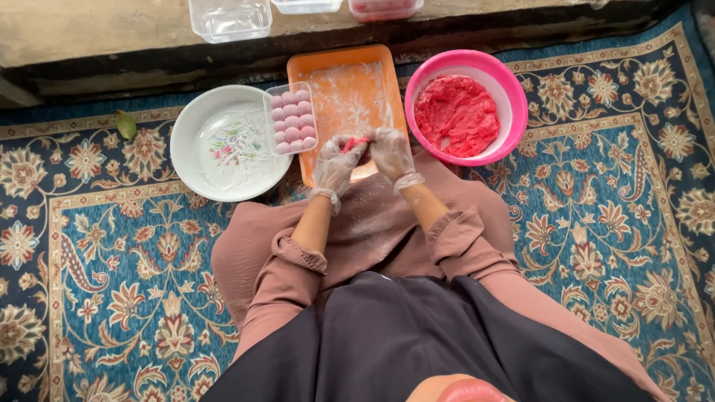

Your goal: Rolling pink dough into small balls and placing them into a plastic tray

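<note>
A seated person's left hand (337, 164) and right hand (390, 152), both in thin clear plastic gloves, close together around a small lump of red dough (354, 142), fingers curled about it. The lump sits between the palms, above the near end of a floured orange rectangular tray (350, 89). A pink round bowl of red dough (459, 112) stands right; a clear plastic box of pale pink balls (291, 119) rests on a white plate (216, 145) left, all on a patterned blue carpet (89, 260).

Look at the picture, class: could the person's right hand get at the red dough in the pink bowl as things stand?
Probably yes. The right hand is beside the pink bowl, whose red dough lies uncovered, with nothing between them. But both hands are now pinching a small red piece, so it would have to let go first.
</note>
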